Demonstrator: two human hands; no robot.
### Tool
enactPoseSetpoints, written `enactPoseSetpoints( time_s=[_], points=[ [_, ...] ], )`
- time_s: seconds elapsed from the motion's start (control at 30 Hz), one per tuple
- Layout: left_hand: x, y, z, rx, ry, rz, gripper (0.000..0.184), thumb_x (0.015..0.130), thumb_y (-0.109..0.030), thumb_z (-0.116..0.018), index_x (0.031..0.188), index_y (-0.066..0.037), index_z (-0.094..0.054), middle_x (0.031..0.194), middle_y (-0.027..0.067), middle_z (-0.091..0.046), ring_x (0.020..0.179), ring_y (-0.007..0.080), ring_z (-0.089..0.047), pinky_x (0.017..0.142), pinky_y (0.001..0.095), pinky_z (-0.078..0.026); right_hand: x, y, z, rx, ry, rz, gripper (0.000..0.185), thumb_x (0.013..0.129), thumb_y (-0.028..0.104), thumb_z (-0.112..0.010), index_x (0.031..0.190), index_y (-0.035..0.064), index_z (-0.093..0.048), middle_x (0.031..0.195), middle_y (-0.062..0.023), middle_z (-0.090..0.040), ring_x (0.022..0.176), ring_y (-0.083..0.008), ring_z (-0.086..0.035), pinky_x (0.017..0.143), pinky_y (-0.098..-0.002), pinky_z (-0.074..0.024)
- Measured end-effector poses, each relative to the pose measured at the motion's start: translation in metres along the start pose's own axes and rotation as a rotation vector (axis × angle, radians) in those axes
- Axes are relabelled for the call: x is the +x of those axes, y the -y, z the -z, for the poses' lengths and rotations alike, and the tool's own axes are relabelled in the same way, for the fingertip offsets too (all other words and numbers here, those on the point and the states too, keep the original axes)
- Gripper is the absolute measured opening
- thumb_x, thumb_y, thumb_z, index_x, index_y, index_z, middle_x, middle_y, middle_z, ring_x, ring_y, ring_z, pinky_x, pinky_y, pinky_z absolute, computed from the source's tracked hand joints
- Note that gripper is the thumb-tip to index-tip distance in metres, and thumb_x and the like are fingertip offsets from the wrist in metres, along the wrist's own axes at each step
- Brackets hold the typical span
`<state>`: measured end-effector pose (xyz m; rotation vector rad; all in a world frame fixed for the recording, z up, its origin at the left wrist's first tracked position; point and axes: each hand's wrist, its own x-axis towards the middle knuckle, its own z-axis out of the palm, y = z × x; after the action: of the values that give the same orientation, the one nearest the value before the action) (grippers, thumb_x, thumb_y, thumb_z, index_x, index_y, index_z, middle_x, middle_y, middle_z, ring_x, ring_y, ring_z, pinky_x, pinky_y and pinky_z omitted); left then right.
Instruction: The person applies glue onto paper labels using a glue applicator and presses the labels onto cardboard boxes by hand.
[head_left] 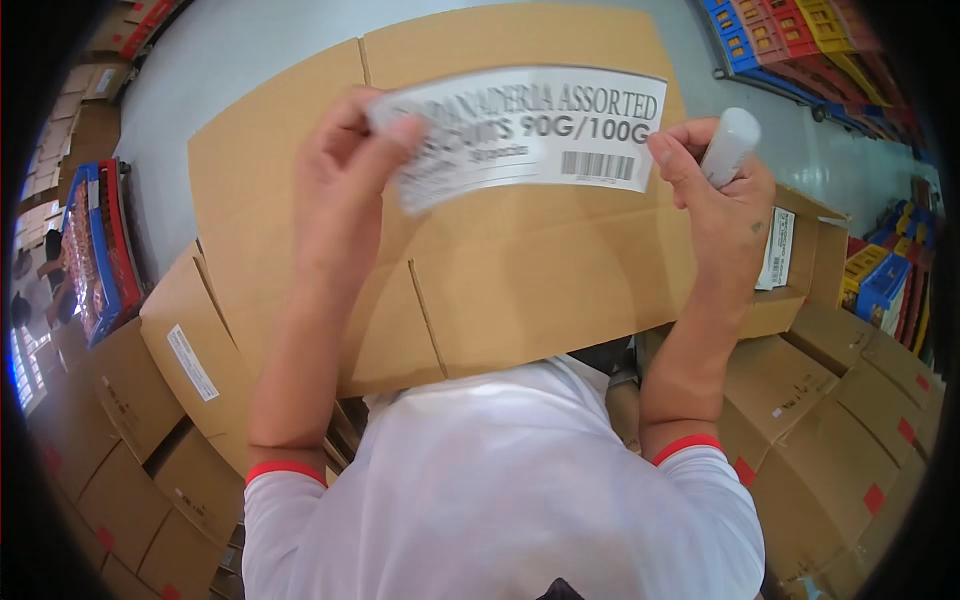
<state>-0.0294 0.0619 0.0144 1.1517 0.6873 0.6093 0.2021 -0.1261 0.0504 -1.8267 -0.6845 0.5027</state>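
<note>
1. The printed label (522,138) is stretching between the two hands above a large brown cardboard sheet (540,285); it is showing "ASSORTED", "90G/100G" and a barcode, while its left part is blurring. Whether it is touching the cardboard, I cannot tell.

2. The left hand (345,165) is gripping the label's left end, its thumb pressing on the printed face.

3. The right hand (728,205) is pinching at the label's right edge with thumb and forefinger, while also closing round a white tube (733,145). What the tube is containing is not showing.

4. As a judgement, the handling is standing partway: the label is already spreading out, print upward, but both hands are holding it, so letting go is remaining undone.

5. Beside the sheet, a carton (175,325) on the left is already bearing a label of its own, and an open box (775,315) on the right is holding printed paper (778,250).

6. Farther out, stacked boxes (820,460) are flanking the person, and coloured crates (785,40) are standing on the floor.
</note>
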Motion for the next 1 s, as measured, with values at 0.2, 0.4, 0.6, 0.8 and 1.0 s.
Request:
enactPoseSetpoints(
  time_s=[0.2, 0.4, 0.6, 0.8, 1.0],
  points=[
    [0.004, 0.044, -0.029, 0.826, 0.042, -0.372, 0.015, 0.091, -0.012, -0.077, 0.096, -0.002, -0.066, 0.149, 0.0158, -0.059, 0.153, 0.0389, -0.038, 0.122, 0.0501, -0.033, 0.016, -0.03, 0.017, -0.449, 0.093, -0.071, 0.024, 0.094, 0.022, -0.077, 0.104, -0.0002, -0.075, 0.077, -0.007, -0.071, 0.066, -0.0153, -0.06, 0.063, -0.032, -0.0467],
    [0.014, 0.053, -0.031, 1.083, 0.073, -0.498, 0.018, 0.09, -0.015, -0.079, 0.096, -0.003, -0.067, 0.154, 0.0184, -0.054, 0.155, 0.0454, -0.031, 0.122, 0.0549, -0.031, 0.017, -0.038, 0.015, -0.574, 0.092, -0.06, 0.031, 0.093, 0.027, -0.076, 0.107, -0.001, -0.074, 0.082, -0.0185, -0.071, 0.068, -0.0277, -0.062, 0.068, -0.0388, -0.0501],
    [0.016, 0.058, -0.035, 1.175, 0.064, -0.512, 0.018, 0.091, -0.017, -0.08, 0.096, -0.003, -0.069, 0.155, 0.0182, -0.053, 0.155, 0.0441, -0.031, 0.122, 0.055, -0.03, 0.018, -0.052, 0.018, -0.6, 0.077, -0.014, 0.03, 0.091, 0.026, -0.076, 0.103, -0.001, -0.074, 0.085, -0.0219, -0.072, 0.074, -0.0375, -0.065, 0.069, -0.0418, -0.0507],
    [0.016, 0.057, -0.035, 1.204, 0.059, -0.531, 0.019, 0.091, -0.018, -0.08, 0.095, -0.003, -0.068, 0.156, 0.0182, -0.053, 0.155, 0.0439, -0.032, 0.122, 0.0537, -0.03, 0.018, -0.06, 0.016, -0.636, 0.063, 0.022, 0.03, 0.089, 0.027, -0.078, 0.095, -0.0013, -0.071, 0.083, -0.024, -0.069, 0.075, -0.0434, -0.063, 0.069, -0.0451, -0.0504],
    [0.013, 0.062, -0.033, 1.246, 0.047, -0.564, 0.03, 0.092, -0.02, -0.08, 0.116, -0.005, -0.068, 0.161, 0.0188, -0.047, 0.155, 0.0452, -0.03, 0.123, 0.0549, -0.028, 0.014, -0.046, 0.014, -0.676, 0.049, 0.029, 0.033, 0.092, 0.031, -0.076, 0.1, -0.0003, -0.069, 0.09, -0.0226, -0.072, 0.082, -0.0415, -0.068, 0.073, -0.0444, -0.0521]
  ],
)
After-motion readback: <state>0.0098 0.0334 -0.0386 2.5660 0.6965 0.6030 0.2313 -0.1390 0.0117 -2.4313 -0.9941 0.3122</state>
